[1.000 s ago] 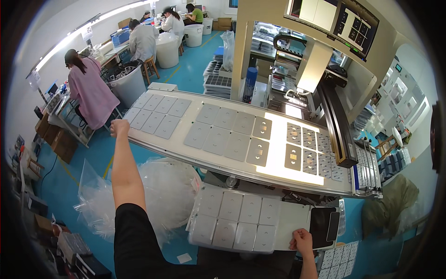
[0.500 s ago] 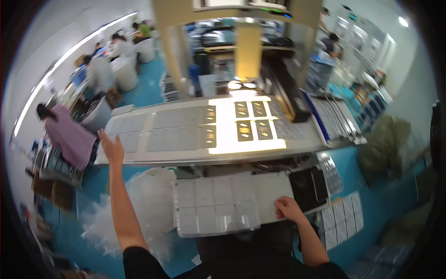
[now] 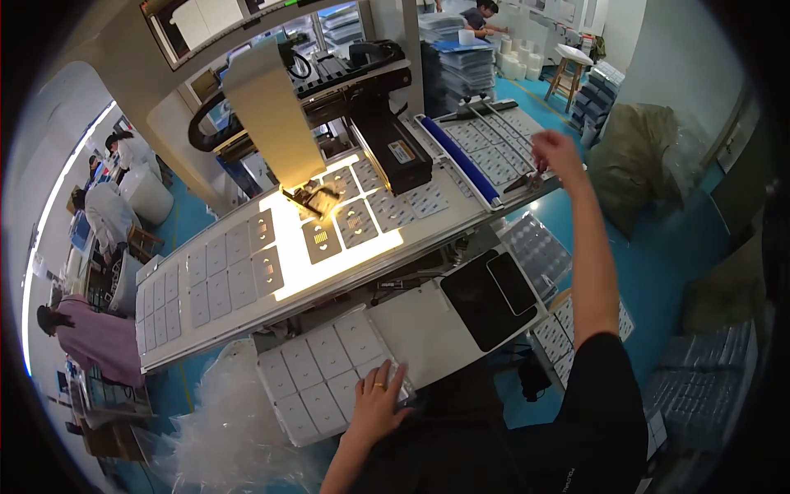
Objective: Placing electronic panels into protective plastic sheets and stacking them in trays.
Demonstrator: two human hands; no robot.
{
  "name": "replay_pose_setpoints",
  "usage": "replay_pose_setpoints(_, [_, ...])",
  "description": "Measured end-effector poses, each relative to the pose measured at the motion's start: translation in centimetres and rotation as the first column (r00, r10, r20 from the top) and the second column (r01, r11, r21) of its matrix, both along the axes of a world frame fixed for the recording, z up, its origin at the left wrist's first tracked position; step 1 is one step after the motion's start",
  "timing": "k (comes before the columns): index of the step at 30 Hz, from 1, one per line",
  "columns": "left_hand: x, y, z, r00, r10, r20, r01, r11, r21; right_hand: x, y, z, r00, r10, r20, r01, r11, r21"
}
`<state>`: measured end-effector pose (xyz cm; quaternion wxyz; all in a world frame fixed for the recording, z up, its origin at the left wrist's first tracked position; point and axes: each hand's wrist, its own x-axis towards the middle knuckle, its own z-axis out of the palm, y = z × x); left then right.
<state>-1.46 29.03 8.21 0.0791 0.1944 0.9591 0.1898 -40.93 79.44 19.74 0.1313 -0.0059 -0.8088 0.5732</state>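
Note:
My left hand [image 3: 379, 405] lies with fingers spread on the right edge of a stack of clear plastic sheets [image 3: 306, 387] with grey card-like panels. The stack sits on a low pale shelf [image 3: 420, 329] before me. My right hand [image 3: 559, 156] is stretched out to the far right end of the machine bed [image 3: 177, 329], its fingers curled together. Just below its fingers are a dark metal bracket [image 3: 520, 181] and thin metal rods [image 3: 504, 123]; what the fingers grip, if anything, is hidden. Beside them runs a blue roller [image 3: 461, 160].
A machine head [image 3: 309, 198] hangs over dark panels on the lit bed. A black pad with a phone-like device [image 3: 510, 282] lies on the shelf. Crumpled clear plastic [image 3: 222, 428] fills the lower left. A sack [image 3: 638, 160] stands at right; several people work farther off.
My left hand has moved from the bed's left end down onto the sheet stack. My right hand has risen from the shelf to the bed's right end. The view has turned right.

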Motion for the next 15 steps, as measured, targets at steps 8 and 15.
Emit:
replay_pose_setpoints(8, [0.1, 0.4, -2.0, 1.0, -0.024, -0.005, 0.023, 0.986, -0.164, -15.3, 11.0, -5.8, 0.882, -0.408, 0.237, -0.002, 0.5, 0.866])
replay_pose_setpoints(15, [0.2, 0.8, -1.6, 0.999, 0.032, 0.032, -0.028, 0.991, -0.132, -17.2, 9.3, -3.9, 0.72, -0.448, 0.53, -0.028, 0.744, 0.668])
